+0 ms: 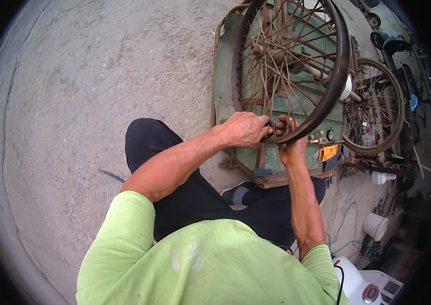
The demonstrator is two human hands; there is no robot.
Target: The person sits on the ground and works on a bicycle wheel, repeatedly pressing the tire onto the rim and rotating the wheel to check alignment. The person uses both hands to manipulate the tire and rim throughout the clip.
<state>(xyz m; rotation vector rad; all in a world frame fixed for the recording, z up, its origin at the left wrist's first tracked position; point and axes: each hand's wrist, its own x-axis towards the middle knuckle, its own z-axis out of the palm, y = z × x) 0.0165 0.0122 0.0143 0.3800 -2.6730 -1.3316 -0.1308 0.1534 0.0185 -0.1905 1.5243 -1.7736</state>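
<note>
A rusty spoked bicycle wheel rim (pixel 338 66) without a tyre stands over a worn green board (pixel 225 109) in front of me. My left hand (pixel 246 128) grips the rim's lower edge, knuckles up. My right hand (pixel 290 145) is closed around the same lower edge just to the right, fingers curled over the rim. The two hands almost touch. The hub and several spokes (pixel 276 56) show above the hands.
A second spoked wheel (pixel 373 107) stands at the right among bike frame parts. Small tools, a yellow item (pixel 330 151) and a blue-handled tool (pixel 262 172) lie under the hands. A white bucket (pixel 375 225) sits lower right. Concrete ground (pixel 98 76) spreads left.
</note>
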